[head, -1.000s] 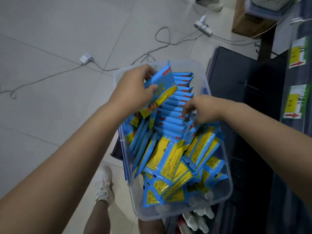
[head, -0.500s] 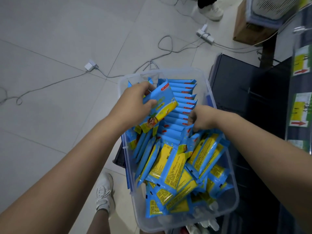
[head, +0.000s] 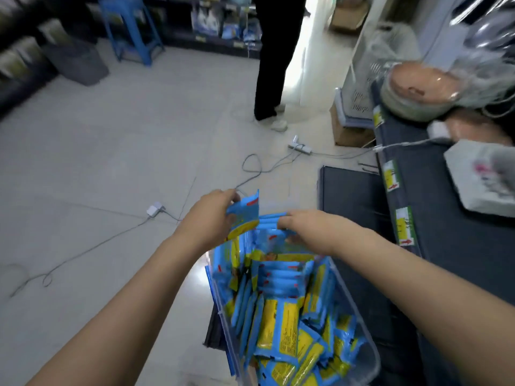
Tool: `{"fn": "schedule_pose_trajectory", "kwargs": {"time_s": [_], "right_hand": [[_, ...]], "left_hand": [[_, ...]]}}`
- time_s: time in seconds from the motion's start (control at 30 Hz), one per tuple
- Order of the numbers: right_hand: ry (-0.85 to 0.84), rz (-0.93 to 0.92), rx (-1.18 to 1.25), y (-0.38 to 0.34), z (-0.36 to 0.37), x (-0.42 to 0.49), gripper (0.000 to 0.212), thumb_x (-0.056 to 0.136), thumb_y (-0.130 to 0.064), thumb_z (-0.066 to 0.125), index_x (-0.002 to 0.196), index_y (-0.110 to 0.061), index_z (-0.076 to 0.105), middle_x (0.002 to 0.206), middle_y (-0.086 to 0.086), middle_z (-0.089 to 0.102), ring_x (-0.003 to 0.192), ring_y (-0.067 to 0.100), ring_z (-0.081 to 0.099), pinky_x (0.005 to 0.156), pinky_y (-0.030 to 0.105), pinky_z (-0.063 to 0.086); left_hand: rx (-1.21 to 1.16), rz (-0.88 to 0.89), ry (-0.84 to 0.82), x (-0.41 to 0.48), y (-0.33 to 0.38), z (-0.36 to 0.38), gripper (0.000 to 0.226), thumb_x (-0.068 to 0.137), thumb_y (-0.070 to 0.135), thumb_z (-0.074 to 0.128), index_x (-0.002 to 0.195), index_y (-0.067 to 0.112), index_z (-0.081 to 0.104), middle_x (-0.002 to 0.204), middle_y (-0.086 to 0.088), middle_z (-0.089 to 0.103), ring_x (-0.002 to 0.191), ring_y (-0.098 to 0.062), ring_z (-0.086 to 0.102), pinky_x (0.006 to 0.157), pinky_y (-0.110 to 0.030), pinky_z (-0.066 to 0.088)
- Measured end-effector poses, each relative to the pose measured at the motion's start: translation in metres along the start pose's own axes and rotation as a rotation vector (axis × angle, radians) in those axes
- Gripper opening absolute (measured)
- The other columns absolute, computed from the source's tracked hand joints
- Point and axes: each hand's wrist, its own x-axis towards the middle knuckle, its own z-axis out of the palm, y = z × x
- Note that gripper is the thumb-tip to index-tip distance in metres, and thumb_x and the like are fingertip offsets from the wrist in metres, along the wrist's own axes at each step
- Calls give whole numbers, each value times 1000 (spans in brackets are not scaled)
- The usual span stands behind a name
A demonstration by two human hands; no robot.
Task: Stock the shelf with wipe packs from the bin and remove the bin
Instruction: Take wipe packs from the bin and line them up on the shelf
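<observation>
— What is seen of the room around the bin?

— A pale tiled floor (head: 97,162) is spread to the left of and beyond the clear plastic bin (head: 370,355). Dark shelving (head: 211,26) is ranged along the far side, well beyond the bin, with a blue stool (head: 131,26) before it. A dark shelf (head: 451,218) with yellow-and-green price tags on its edge is set just right of the bin. A standing person's dark trouser legs (head: 270,65) are seen beyond the bin, and grey cables (head: 252,168) with a power strip (head: 299,146) are trailed over the floor between.

— And the task's things?

— The bin is filled with blue-and-yellow wipe packs (head: 278,321), some stood on edge, some lain loose. One single pack (head: 243,217) is held up above the bin's far end, pinched by the left hand (head: 207,221). The right hand (head: 309,229) is closed over a bundle of packs (head: 271,220) just beside it; how many are gripped cannot be told, since the picture is blurred.
</observation>
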Motion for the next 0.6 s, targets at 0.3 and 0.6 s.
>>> {"fn": "schedule_pose_trajectory", "kwargs": {"time_s": [0.3,0.6], "right_hand": [[247,333,-10,-55,-109,-149,27,98,-17,44,125,-17,49,113,9,45,106,31,49,81,39,41],[352,817,21,-155,-125,-329,26,99,-19,41,123,-22,49,112,3,46,101,27,53,79,39,44]], "left_hand": [[191,515,87,-30,97,-100,33,93,18,51,124,26,51,121,5,56,116,-17,50,96,-28,23],[100,1069,18,-104,230,-130,37,87,9,56,124,16,55,115,-8,56,111,-28,51,91,-39,41]]}}
